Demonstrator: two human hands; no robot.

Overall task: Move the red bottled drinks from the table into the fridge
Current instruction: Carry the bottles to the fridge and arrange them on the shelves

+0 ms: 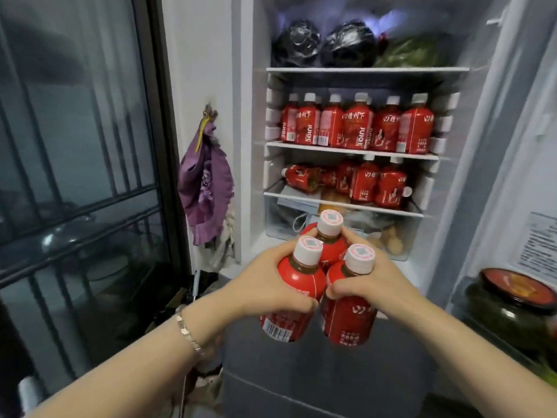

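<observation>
Three red bottled drinks with white caps (349,309) are bunched together upright in front of the open fridge (250,122). My left hand (265,285) grips the left bottle (294,300), and my right hand (376,279) wraps the right and rear bottles (330,236). Inside, one shelf (352,150) carries a full row of the same red bottles (355,125). The shelf below (340,203) has several more (376,185) standing at the right, plus one lying on its side (301,176) at the left.
Dark bags (325,45) and greens (413,52) fill the top shelf. A clear drawer (286,218) with food sits under the bottles. A dark jar with a red lid (512,303) stands in the open door at right. A purple cloth (205,182) hangs on the left wall beside a dark window (75,146).
</observation>
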